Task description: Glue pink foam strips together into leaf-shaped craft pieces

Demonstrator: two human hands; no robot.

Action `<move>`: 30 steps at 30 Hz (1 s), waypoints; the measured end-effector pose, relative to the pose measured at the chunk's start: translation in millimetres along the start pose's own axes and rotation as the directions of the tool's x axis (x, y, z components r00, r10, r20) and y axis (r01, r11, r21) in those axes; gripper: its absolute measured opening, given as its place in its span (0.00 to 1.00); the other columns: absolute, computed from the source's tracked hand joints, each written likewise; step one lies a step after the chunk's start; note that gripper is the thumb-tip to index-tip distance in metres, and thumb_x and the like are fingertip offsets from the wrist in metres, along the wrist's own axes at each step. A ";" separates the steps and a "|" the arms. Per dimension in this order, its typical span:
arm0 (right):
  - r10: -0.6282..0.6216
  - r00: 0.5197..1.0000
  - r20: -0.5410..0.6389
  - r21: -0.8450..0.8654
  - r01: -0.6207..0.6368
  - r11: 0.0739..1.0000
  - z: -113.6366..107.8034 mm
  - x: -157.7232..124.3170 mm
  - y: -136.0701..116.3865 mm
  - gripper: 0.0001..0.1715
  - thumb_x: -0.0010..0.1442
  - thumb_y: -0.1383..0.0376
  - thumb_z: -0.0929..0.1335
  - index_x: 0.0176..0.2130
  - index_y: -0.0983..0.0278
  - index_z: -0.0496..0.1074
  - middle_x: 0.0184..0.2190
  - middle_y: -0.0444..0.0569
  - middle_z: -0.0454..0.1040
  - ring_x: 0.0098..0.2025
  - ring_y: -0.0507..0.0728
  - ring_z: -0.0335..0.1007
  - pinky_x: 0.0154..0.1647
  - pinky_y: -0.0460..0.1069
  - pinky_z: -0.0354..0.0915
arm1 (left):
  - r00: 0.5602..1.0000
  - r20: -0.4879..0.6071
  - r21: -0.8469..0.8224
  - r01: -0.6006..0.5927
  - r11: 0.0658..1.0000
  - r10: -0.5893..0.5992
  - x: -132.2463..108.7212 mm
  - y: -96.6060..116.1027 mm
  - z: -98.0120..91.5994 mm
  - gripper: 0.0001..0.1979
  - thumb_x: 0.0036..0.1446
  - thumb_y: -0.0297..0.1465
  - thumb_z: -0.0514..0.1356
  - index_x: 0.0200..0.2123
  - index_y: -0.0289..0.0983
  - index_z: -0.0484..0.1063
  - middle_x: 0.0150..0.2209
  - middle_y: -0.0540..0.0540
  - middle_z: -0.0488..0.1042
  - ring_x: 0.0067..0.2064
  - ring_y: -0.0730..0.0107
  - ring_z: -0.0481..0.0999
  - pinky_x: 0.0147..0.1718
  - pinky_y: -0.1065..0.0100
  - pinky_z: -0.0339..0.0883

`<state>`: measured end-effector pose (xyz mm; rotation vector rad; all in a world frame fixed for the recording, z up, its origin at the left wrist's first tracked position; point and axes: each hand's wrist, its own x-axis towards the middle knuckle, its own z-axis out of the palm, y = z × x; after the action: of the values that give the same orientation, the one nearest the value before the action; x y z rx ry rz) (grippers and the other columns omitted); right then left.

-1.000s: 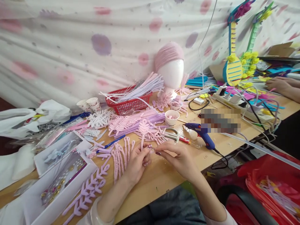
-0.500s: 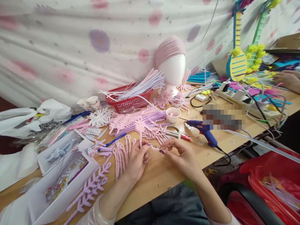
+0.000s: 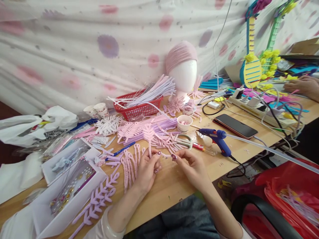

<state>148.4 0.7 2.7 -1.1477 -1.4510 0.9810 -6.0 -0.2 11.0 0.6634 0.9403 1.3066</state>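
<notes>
My left hand is closed around the stem of a pink pipe-cleaner sprig, whose looped leaves stand up above the fingers. Between the hands runs a short pale pink pipe cleaner. Its far end is pinched by thumb and fingers of my right hand. Whether that piece joins the sprig's stem is hidden by my left fingers. Left of that hand lie twisted pink pipe-cleaner strips and purple leafy sprigs. Scissors and a blue glue gun rest beyond my right hand.
A red basket of pipe cleaners stands before a white foam head. Paper cups, a phone and a power strip are on the table. A white box holds beads. Another person's hand is far right.
My right fingers have shifted slightly and turned on the pipe cleaner's end. My left hand keeps its hold on the sprig. The camera view has moved a little.
</notes>
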 end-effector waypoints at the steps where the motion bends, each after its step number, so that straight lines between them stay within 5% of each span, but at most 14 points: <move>1: 0.011 1.000 -0.019 0.020 -0.011 1.000 1.2 -0.8 0.5 0.13 0.58 0.57 0.68 0.30 0.64 0.73 0.28 0.48 0.74 0.32 0.56 0.68 0.35 0.50 0.63 | 1.000 -0.004 -0.004 -0.003 1.000 0.003 -0.1 -0.4 -0.1 0.11 0.47 0.31 0.65 0.29 0.38 0.63 0.14 0.63 0.52 0.17 0.84 0.49 0.18 0.76 0.44; 12: 0.081 0.988 -0.128 0.233 -0.050 0.971 0.5 3.3 0.3 0.13 0.52 0.55 0.73 0.29 0.63 0.75 0.28 0.47 0.74 0.33 0.56 0.68 0.36 0.49 0.64 | 0.974 0.165 -0.176 0.183 0.967 -0.155 0.9 2.9 -2.3 0.14 0.54 0.38 0.61 0.29 0.38 0.59 0.17 0.61 0.51 0.16 0.84 0.44 0.17 0.77 0.42; 21: 0.134 0.984 -0.120 0.408 -0.074 0.910 9.0 17.3 -12.9 0.14 0.46 0.55 0.76 0.27 0.62 0.76 0.27 0.46 0.76 0.32 0.55 0.69 0.37 0.50 0.65 | 0.907 0.355 -0.083 0.270 0.959 -0.225 -2.4 -2.5 -4.9 0.14 0.56 0.39 0.61 0.29 0.36 0.62 0.17 0.60 0.50 0.16 0.84 0.43 0.17 0.77 0.41; 30: 0.129 0.989 -0.075 0.369 -0.093 0.925 10.9 20.6 -10.4 0.18 0.45 0.52 0.76 0.27 0.64 0.76 0.27 0.47 0.75 0.31 0.55 0.68 0.36 0.50 0.65 | 0.884 0.404 -0.021 0.266 0.964 -0.234 -4.5 -2.0 -3.6 0.14 0.57 0.40 0.59 0.29 0.37 0.62 0.17 0.60 0.48 0.17 0.83 0.42 0.18 0.76 0.42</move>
<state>135.0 18.4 15.3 -0.9940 -1.0761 1.1993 -8.2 -5.3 8.5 0.6912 0.6129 0.9242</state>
